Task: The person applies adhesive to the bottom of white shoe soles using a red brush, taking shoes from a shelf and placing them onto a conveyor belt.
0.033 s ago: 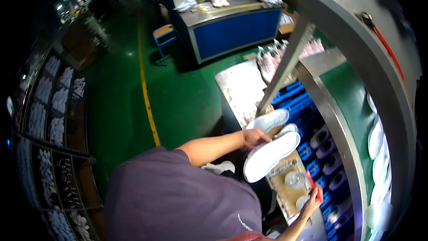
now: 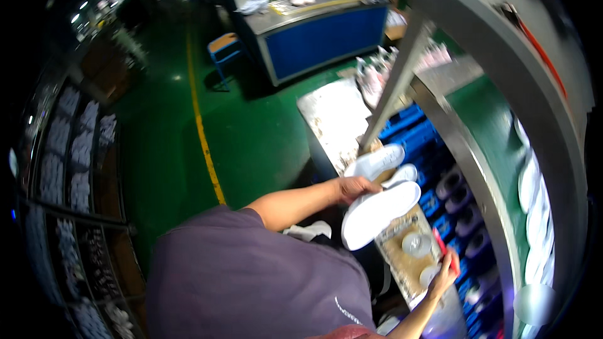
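Note:
My left hand (image 2: 355,189) is closed on the edge of a white shoe sole (image 2: 377,216), held tilted over the near edge of the workbench. Behind it, another white sole (image 2: 375,161) lies on the bench, with part of a smaller-looking white sole (image 2: 402,174) beside it. My right hand (image 2: 445,274) grips a slim red-handled tool (image 2: 455,262) whose working end I cannot make out. Close to that hand on the stained bench top (image 2: 399,229) stand a round clear bowl (image 2: 416,244) and a second pale bowl (image 2: 429,275), partly hidden by the hand.
A metal frame (image 2: 496,176) arches along the right, beside blue racks holding several shoes (image 2: 467,213). White soles (image 2: 537,220) line the green surface beyond. Pink-white shoes (image 2: 372,81) stand at the bench's far end. A blue-fronted machine (image 2: 326,44), stool (image 2: 224,43) and loaded shelves (image 2: 78,144) surround the floor.
The view has shifted slightly. My right hand with the red-handled tool sits a little farther right and higher; the sole in my left hand has risen slightly.

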A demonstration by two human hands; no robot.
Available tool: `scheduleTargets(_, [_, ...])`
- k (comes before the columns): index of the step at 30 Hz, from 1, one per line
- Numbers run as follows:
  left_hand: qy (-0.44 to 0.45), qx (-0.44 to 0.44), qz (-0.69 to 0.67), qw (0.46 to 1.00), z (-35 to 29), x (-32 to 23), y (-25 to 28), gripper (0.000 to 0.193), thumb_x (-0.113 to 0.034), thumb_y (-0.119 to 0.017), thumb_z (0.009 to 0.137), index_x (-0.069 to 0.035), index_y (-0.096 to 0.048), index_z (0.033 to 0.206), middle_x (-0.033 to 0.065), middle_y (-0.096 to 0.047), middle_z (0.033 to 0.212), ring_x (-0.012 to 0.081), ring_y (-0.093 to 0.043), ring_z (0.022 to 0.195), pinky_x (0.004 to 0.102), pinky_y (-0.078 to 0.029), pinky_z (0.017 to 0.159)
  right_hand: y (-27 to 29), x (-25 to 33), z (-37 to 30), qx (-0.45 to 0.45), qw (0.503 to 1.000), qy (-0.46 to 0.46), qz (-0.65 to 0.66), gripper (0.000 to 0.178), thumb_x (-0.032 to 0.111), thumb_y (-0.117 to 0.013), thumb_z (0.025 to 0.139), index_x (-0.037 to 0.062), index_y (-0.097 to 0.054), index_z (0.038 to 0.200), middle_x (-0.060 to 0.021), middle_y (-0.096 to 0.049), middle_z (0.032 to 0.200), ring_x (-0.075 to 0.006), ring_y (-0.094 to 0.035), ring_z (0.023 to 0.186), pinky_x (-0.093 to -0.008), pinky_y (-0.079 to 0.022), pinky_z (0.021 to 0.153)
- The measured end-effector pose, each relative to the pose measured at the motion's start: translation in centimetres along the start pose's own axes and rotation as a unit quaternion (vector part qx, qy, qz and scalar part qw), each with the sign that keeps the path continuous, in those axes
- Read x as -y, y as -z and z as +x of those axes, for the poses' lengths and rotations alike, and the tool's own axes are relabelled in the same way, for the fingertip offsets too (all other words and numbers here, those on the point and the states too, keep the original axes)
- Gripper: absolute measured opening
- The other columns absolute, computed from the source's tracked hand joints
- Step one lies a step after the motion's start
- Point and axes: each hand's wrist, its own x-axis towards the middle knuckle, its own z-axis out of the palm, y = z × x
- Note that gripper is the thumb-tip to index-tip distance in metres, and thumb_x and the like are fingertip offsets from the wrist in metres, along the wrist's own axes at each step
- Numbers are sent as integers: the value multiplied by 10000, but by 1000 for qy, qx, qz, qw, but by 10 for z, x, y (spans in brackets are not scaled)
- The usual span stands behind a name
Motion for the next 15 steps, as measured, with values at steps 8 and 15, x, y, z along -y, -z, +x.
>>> scheduleTargets(8, [179,104,-10,978,-24,-7,-86,833,-610,-463,1014,11,-355,1558,436,-593,1240,584,-687,965,560,-616,821,-6,117,15,204,975,33,76,236,178,-651,1003,-27,-742,1076,-80,-736,957,-162,-672,881,-297,-530,821])
scheduleTargets(15, [285,168,-51,942,-38,2,-108,872,-588,-541,960,80,-388,1497,424,-613,1139,550,-700,869,570,-616,754,-8,131,32,290,955,61,22,207,135,-641,961,-11,-761,1045,-71,-732,883,-144,-668,836,-302,-540,819])
